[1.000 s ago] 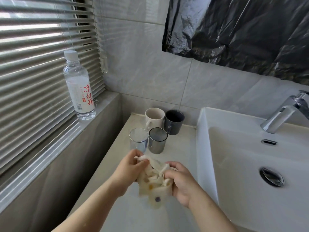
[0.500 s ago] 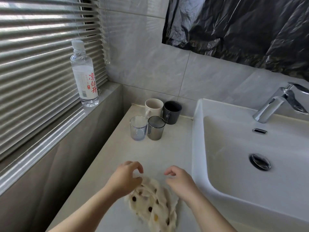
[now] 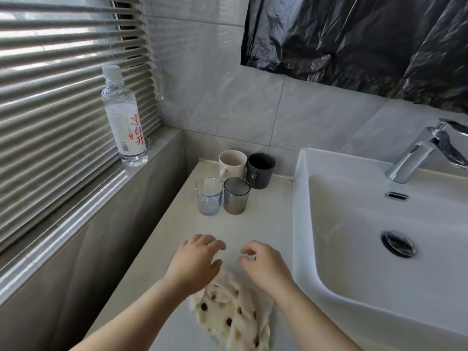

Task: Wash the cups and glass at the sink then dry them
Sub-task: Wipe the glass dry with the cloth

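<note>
Four vessels stand together at the back of the pale counter (image 3: 266,224): a cream mug (image 3: 232,163), a dark grey mug (image 3: 260,169), a clear glass (image 3: 209,196) and a smoky grey glass (image 3: 236,195). A cream cloth with dark dots (image 3: 233,315) lies crumpled on the counter near me. My left hand (image 3: 196,264) and my right hand (image 3: 266,266) hover just above the cloth's far end, fingers loosely curled, holding nothing. The white sink (image 3: 301,224) is to the right.
A chrome tap (image 3: 417,153) stands at the sink's back, the drain (image 3: 398,243) in the basin. A water bottle (image 3: 124,117) stands on the window ledge at left, in front of the blinds. Black plastic sheeting (image 3: 354,41) covers the wall above.
A second ago both hands held the bunched cloth above the counter. They set it down and let go, and now hover over it with nothing in them.
</note>
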Available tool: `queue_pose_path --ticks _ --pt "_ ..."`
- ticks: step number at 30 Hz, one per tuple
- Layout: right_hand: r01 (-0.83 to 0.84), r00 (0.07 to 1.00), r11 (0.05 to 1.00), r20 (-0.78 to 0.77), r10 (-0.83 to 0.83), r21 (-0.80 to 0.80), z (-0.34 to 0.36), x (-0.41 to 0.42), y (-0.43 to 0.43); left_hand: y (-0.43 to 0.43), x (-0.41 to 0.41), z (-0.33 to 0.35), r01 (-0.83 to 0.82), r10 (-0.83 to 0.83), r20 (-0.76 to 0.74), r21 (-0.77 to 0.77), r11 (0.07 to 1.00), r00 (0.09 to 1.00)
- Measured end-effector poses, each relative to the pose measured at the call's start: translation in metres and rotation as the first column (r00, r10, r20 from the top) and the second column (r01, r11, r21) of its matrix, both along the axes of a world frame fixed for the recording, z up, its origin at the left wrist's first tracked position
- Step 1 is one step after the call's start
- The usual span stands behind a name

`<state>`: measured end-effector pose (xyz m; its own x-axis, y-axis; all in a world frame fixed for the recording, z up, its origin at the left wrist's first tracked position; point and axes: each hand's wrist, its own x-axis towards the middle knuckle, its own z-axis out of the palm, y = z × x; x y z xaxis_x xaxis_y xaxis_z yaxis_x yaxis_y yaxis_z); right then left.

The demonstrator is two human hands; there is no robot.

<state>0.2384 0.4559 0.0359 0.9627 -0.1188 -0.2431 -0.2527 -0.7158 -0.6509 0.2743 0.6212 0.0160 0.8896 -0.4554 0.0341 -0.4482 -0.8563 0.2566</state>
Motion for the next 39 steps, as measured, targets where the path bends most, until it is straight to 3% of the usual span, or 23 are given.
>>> queue_pose_path --ticks 5,9,15,21,26,31,36,39 --pt "0.114 0.984 0.985 0.121 -0.130 0.126 0.039 0.042 -0.008 -0.016 0.046 0.038 -0.067 0.067 -0.009 -0.238 0.969 0.998" --pt "0.184 0.952 0.951 0.195 -0.236 0.250 0.063 0.082 -0.018 -0.038 0.092 0.064 -0.248 0.163 -0.201 -0.542 0.803 0.966" --pt "0.262 0.933 0.906 0.152 -0.326 0.333 0.065 0.144 -0.030 -0.060 0.159 0.078 -0.396 0.183 -0.373 -0.644 0.654 0.910" --pt "0.336 0.922 0.874 0.065 -0.381 0.351 0.045 0.195 -0.036 -0.065 0.213 0.062 -0.468 0.245 -0.413 -0.624 0.625 0.877" --pt "0.478 0.875 0.845 -0.048 -0.481 0.239 0.024 0.223 -0.043 -0.055 0.241 0.044 -0.533 0.401 -0.362 -0.439 0.723 0.842" --pt "0.628 0.770 0.617 -0.260 -0.583 0.475 0.007 0.237 -0.035 -0.051 0.255 0.029 -0.530 0.371 -0.523 -0.194 0.825 0.768" --pt "0.660 0.730 0.465 -0.355 -0.585 0.590 -0.006 0.240 -0.038 -0.053 0.264 0.016 -0.486 0.239 -0.595 -0.297 0.822 0.768" --pt "0.650 0.725 0.459 -0.313 -0.614 0.605 -0.018 0.239 -0.044 -0.053 0.267 0.015 -0.422 0.176 -0.609 -0.287 0.860 0.773"
